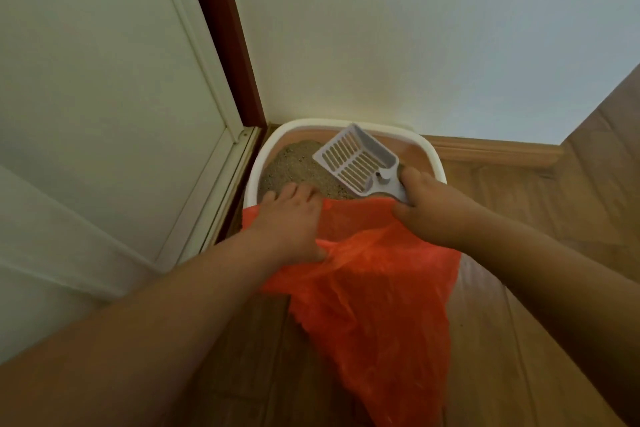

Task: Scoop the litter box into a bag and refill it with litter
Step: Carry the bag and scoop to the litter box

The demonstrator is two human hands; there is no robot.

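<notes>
Your right hand (436,211): grip clenched on scoop (356,159), 12 o'clock over litter box (254,170). Your left hand (291,218): grip grasping orange bag (374,305), 6 o'clock.

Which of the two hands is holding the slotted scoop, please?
The right hand grips the white scoop by its handle above the litter box; the left hand holds only the orange bag.
</notes>
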